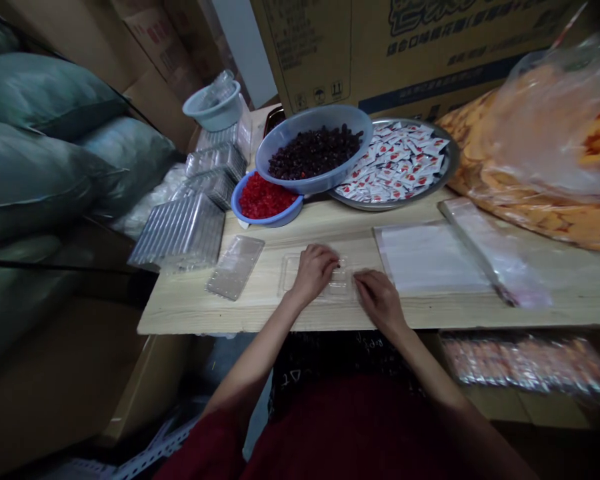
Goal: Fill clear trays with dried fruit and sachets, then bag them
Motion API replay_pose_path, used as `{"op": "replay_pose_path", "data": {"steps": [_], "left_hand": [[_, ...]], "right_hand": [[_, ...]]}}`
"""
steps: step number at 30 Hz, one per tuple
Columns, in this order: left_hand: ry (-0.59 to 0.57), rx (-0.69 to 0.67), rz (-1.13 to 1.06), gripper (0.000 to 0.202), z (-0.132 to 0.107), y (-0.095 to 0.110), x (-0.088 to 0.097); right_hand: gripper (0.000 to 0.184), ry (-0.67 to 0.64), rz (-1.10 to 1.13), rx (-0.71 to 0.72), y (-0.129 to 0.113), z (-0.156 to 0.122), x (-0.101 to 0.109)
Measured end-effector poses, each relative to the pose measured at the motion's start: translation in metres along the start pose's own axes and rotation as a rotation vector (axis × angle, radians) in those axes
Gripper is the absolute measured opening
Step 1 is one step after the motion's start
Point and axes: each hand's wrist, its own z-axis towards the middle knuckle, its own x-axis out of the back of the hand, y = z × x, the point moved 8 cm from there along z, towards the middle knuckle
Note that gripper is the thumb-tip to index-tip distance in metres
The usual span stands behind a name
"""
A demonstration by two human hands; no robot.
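A clear plastic tray (291, 273) with compartments lies flat on the wooden table, partly covered by my hands. Over its middle, my left hand (314, 270) is closed in a pinch. At its fingertips shows a small dark piece (337, 265), similar in colour to the dark dried fruit (316, 153) in the large bluish bowl (360, 130). Curled at the tray's right edge, my right hand (380, 300) has its fingers pressed together near the rim; whether it pinches the rim is hard to see. Chopped red pieces (265, 197) fill a smaller blue bowl (290, 215) behind the tray.
Stacked clear trays (180, 230) and a flat clear lid (237, 267) lie left. A metal basin (450, 167) holds small white packets (397, 163). Plastic bags (430, 257) lie right, before a large orange-patterned bag (520, 167). The wooden table (180, 313) ends at my waist.
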Motion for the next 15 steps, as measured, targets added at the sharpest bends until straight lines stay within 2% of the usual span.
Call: {"op": "replay_pose_path", "data": {"steps": [3, 5, 8, 9, 10, 12, 13, 15], "left_hand": [[0.005, -0.013, -0.012, 0.019, -0.003, 0.005, 0.009], [0.125, -0.010, -0.067, 0.022, 0.002, -0.003, 0.035], [0.436, 0.107, -0.052, 0.020, 0.020, -0.046, 0.100], [0.510, 0.179, -0.003, 0.018, 0.029, -0.067, 0.122], [0.536, 0.251, 0.063, 0.015, 0.041, -0.087, 0.139], [0.430, 0.398, 0.169, 0.011, 0.071, -0.128, 0.157], [0.368, 0.438, 0.185, 0.007, 0.085, -0.145, 0.159], [0.261, 0.478, 0.176, 0.017, 0.106, -0.169, 0.156]], "right_hand": [[0.020, -0.017, -0.004, 0.000, 0.001, -0.003, 0.000], [0.019, -0.008, -0.005, -0.008, 0.002, -0.009, 0.001], [0.018, 0.031, 0.006, -0.003, 0.005, -0.022, 0.003], [0.018, 0.038, 0.010, 0.002, 0.006, -0.026, 0.003], [0.018, 0.043, 0.012, 0.006, 0.007, -0.030, 0.002], [0.018, 0.044, 0.007, 0.007, 0.010, -0.034, 0.000], [0.019, 0.041, 0.000, 0.003, 0.012, -0.035, -0.001], [0.021, 0.028, -0.017, -0.010, 0.015, -0.035, -0.004]]}}
